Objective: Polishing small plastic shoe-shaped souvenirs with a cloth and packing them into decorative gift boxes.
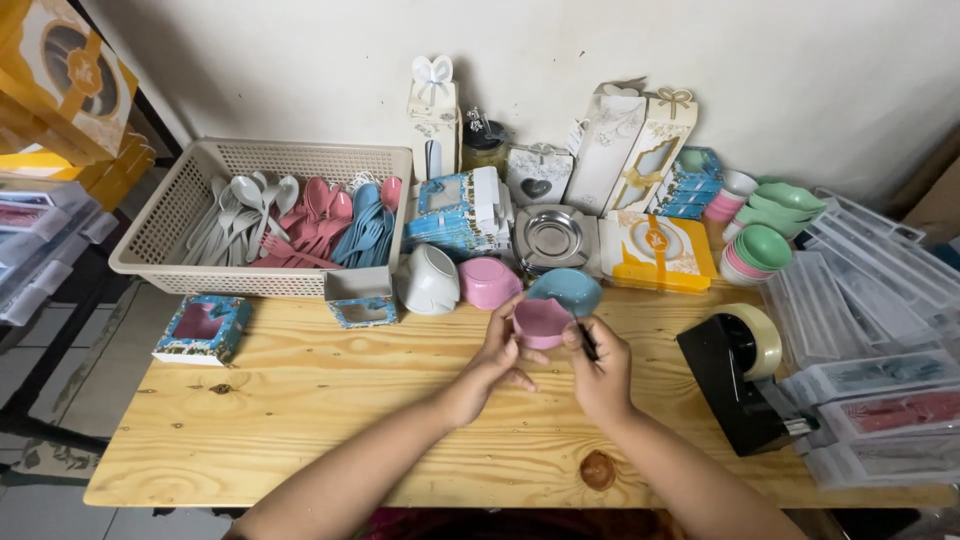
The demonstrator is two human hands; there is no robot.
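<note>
From the head camera: a person's left hand and right hand meet over a pale wooden table, both closed on a small pink bowl held between them just above the tabletop. The left hand's fingers cup the bowl's near side, seemingly to steady it, while the right hand pinches the opposite rim; a thin dark object pokes from that hand, too small to identify. Touching the bowl's far edge lies a blue bowl; beyond the left hand a second pink bowl and a white cup rest on their sides, within easy reach. Farther beyond the left hand, a beige basket holds grey, pink and blue plastic cutlery. To the outside of the right hand stands a black tape dispenser, with stacked pastel bowls and clear packaging behind it.
</note>
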